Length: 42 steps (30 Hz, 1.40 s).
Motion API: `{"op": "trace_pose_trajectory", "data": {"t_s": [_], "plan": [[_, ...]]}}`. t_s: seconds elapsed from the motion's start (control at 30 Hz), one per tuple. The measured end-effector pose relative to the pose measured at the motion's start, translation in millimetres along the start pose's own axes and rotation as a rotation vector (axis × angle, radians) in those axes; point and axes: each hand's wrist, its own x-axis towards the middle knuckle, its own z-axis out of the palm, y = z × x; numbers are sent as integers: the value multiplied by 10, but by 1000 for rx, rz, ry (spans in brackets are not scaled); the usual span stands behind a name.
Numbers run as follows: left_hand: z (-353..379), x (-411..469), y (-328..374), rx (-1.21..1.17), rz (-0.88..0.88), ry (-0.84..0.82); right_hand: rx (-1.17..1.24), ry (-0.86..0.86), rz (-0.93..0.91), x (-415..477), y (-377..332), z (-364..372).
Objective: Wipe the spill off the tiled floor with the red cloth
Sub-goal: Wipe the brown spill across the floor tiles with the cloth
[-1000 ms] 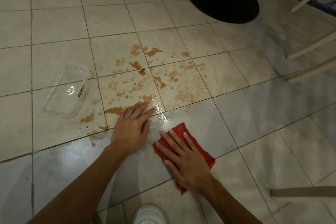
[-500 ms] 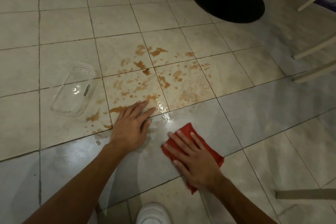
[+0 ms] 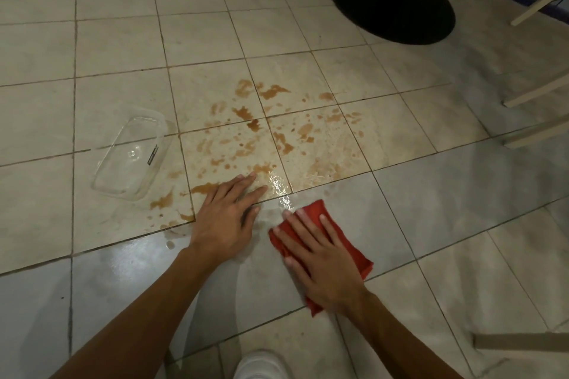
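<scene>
A brown spill (image 3: 271,138) is splattered over several beige tiles of the floor (image 3: 123,40), with a wet shiny patch at its near edge. The folded red cloth (image 3: 317,212) lies flat on the tile just below that patch. My right hand (image 3: 320,258) presses flat on the cloth with straight spread fingers and covers most of it. My left hand (image 3: 226,215) rests flat on the floor to the left of the cloth, fingertips touching the near edge of the spill.
A clear plastic container (image 3: 131,154) lies tipped on the floor left of the spill. A black round table base (image 3: 391,0) stands at the back right. Pale chair legs (image 3: 535,92) are at the right, and a white shoe (image 3: 261,366) shows at the bottom.
My right hand and the cloth have edged slightly forward toward the wet patch. My left hand stays planted on the floor.
</scene>
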Motion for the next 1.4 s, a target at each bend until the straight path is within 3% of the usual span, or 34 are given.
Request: {"op": "trace_pose_trajectory", "data": {"t_s": [0.1, 0.23, 0.3, 0.5, 0.67, 0.73, 0.93, 1.0, 1.13, 1.2, 1.33, 1.4], "plan": [[0, -7, 18, -1, -3, 5, 25, 14, 83, 135, -259, 0], [-18, 4, -30, -4, 19, -21, -50, -14, -206, -151, -279, 91], [-18, 6, -54, -9, 21, -20, -58, -30, -252, -227, -117, 53], [10, -18, -11, -21, 1, 24, 4, 13, 85, 65, -232, -22], [-23, 5, -33, -16, 28, 2, -34, -14, -253, -117, -315, 126], [-31, 6, -55, -13, 36, -2, -54, -31, -292, -205, -159, 97], [-51, 3, -42, 32, 42, -1, 4, 24, 108, 107, -234, -38], [-69, -6, -43, 50, 47, -1, 16, 26, 29, 125, -414, 26], [-135, -24, -129, 38, 37, -18, -57, -13, -333, -169, -283, 122], [-164, -37, -177, 35, 29, -11, -54, 3, -285, -181, -75, 86], [-163, -57, -168, 21, 7, -24, 5, 51, 38, 152, -39, -7], [-158, -49, -156, 17, -3, -23, 39, 57, 22, 301, -226, 14]]}}
